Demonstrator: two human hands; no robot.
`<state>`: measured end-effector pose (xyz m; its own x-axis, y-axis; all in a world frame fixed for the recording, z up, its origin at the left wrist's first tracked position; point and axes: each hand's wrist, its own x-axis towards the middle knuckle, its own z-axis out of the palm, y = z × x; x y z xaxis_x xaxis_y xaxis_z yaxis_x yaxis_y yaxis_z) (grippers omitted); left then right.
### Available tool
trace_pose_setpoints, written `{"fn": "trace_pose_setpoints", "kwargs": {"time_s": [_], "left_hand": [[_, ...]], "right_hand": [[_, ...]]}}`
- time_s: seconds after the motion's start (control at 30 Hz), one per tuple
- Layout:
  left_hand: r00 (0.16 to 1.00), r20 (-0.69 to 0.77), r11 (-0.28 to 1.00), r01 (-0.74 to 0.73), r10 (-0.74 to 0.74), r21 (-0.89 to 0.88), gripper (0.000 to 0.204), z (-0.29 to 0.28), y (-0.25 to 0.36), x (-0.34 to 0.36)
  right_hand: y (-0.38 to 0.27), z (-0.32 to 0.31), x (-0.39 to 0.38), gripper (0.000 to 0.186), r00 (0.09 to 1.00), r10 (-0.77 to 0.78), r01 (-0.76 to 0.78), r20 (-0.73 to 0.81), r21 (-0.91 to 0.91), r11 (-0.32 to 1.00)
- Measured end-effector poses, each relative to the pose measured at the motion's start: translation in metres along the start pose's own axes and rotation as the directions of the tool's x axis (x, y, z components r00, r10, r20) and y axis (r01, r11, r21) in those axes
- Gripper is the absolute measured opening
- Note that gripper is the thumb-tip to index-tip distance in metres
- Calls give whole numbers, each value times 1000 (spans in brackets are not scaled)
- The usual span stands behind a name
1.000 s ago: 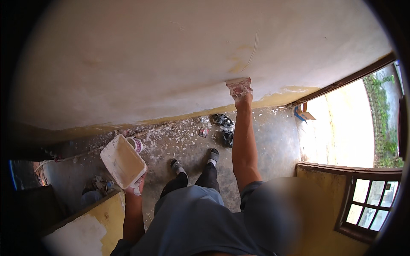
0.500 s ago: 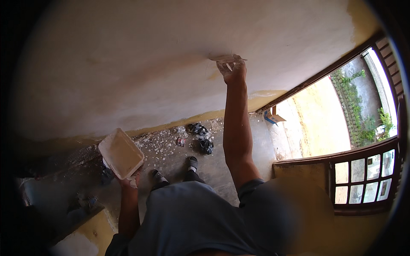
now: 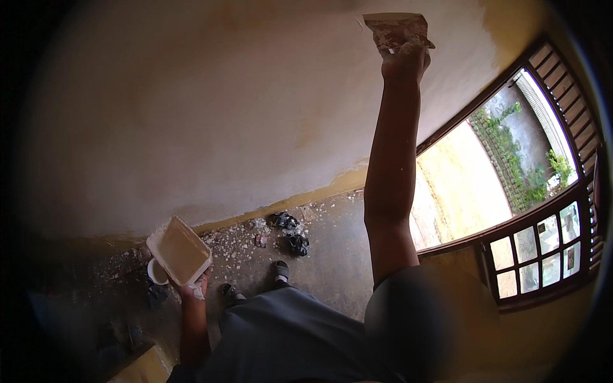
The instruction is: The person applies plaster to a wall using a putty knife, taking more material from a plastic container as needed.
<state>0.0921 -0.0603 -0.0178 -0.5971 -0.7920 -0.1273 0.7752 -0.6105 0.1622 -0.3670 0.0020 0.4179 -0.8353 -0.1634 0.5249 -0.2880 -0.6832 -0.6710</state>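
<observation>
High on the wall (image 3: 211,121), my right hand (image 3: 406,60) grips a wide, flat putty knife (image 3: 394,29). Its blade is smeared with pale putty and lies against or very near the surface. The arm is stretched far up. Low on the left, my left hand (image 3: 193,285) supports a rectangular tray (image 3: 163,260) from its lower end, fingers wrapped round the edge. Whitish material coats the inside of the tray, and some sticks to the hand. The wall carries a pale, patchy coat with yellow showing at its borders.
White crumbs and two black plastic bags (image 3: 297,244) lie on the floor along the wall's foot. A white bucket (image 3: 156,272) stands behind the tray. To the right are a bright doorway (image 3: 463,185) and a framed glass-paned window (image 3: 527,246). My feet are below.
My right hand has moved up and rightward along the wall with the putty knife, whose blade now shows more fully. The view has shifted. The left hand still holds the tray; a white bucket now shows.
</observation>
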Motion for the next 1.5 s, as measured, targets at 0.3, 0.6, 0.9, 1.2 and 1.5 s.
{"fn": "trace_pose_setpoints", "kwargs": {"time_s": [0.3,0.6,0.9,1.2,1.5], "left_hand": [[995,38,986,-92,88,140,63,45,-18,0],[997,8,989,-82,82,125,67,22,-19,2],[990,-83,982,-102,116,159,73,-1,0,-7],[987,-116,978,-85,109,192,73,-1,8,-17],[997,-17,983,-67,71,168,74,-3,5,-6]], "right_hand": [[71,-49,51,48,458,-291,749,840,-541,-382],[229,-246,-161,45,746,441,-504,-499,8,863],[351,-267,-204,35,270,770,-797,-578,315,516],[324,-229,-199,25,507,813,-722,-287,375,582],[220,-161,-148,27,645,749,-647,-150,415,640]]}}
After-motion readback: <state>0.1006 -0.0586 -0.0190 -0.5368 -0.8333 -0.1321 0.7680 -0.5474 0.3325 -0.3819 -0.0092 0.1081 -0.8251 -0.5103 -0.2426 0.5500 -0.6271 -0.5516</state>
